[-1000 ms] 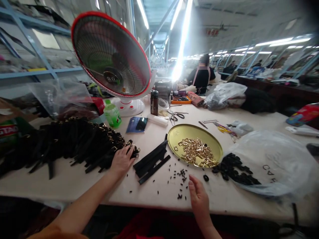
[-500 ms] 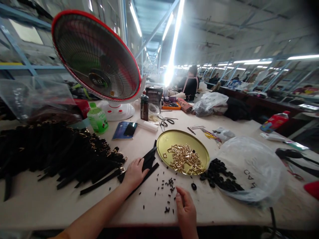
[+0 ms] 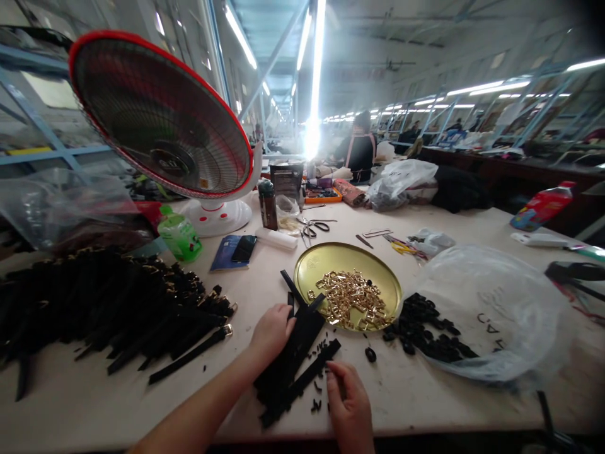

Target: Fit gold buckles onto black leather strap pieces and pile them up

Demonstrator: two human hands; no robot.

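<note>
My left hand is closed on the edge of a loose bundle of black straps, which lies across the table in front of me. One strap of the bundle points toward my right hand. That hand is closed, thumb against the curled fingers; whatever it pinches is hidden. Small black pieces lie scattered beside it, some partly under the straps. Beyond the hands, a gold round tray bears a heap of gold metal buckles.
Black straps with gold buckles are piled at left. A clear plastic bag with black round pieces lies at right. Behind stand a red-rimmed fan heater, a green bottle and scissors. Another person is farther back.
My left hand has moved right and dragged the strap bundle toward me, over some of the small black pieces. My right hand stays low, near the same spot. The view has shifted slightly.
</note>
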